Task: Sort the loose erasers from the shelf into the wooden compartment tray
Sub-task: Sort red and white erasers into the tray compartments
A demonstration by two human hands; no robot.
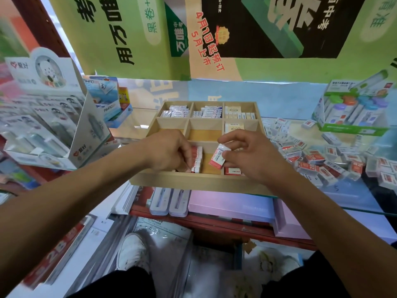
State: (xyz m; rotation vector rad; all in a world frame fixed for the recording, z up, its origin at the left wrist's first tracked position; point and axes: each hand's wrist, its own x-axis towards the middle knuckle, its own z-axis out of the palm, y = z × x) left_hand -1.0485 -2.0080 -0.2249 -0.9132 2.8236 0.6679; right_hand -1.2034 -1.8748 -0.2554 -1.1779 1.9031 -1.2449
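Reaching from the near edge, both forearms stretch out over the wooden compartment tray (193,180), which sits on the glass shelf (354,196), nine cells in a grid. In the head view, the left hand (169,150) curls its fingers round a row of red-and-white erasers (197,159) standing on edge in the near middle cell, apparently steadying the row so it stays upright and packed to the left while room remains beside it. The right hand (249,154) pinches a single 2B eraser (219,158) between thumb and fingertips, tilted above the bare part of that same cell, wrist bent down, likely ready to slot it in against the row. Far cells already hold tidy stacks. To the right, a loose pile of erasers (322,155) lies on the shelf, so sorting looks far from done.
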